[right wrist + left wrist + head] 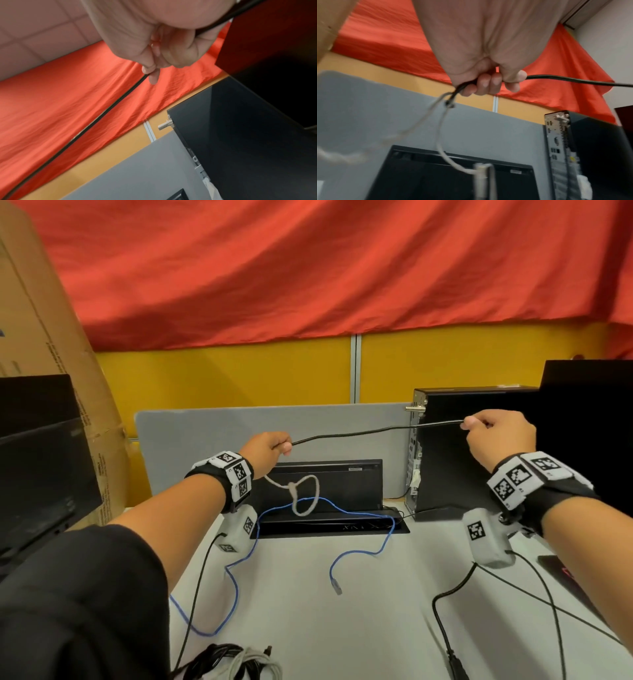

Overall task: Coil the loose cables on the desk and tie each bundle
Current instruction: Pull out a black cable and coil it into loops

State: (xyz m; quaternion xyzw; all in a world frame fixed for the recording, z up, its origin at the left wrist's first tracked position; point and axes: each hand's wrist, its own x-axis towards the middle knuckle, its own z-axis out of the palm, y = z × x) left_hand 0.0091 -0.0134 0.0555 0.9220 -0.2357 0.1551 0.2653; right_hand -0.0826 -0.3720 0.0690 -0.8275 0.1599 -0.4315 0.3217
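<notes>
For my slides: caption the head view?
Left hand and right hand stretch a black cable above the desk.

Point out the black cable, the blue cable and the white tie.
black cable (352,434), head view, on its taut span between the hands.
blue cable (382,546), head view, on its bend on the desk.
white tie (310,494), head view, on its hanging loop.

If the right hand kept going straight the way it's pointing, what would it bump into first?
Probably the black computer tower. The right hand pinches the black cable and points forward and leftward, with the tower just behind it. Depth is hard to judge, so it might pass over it.
</notes>
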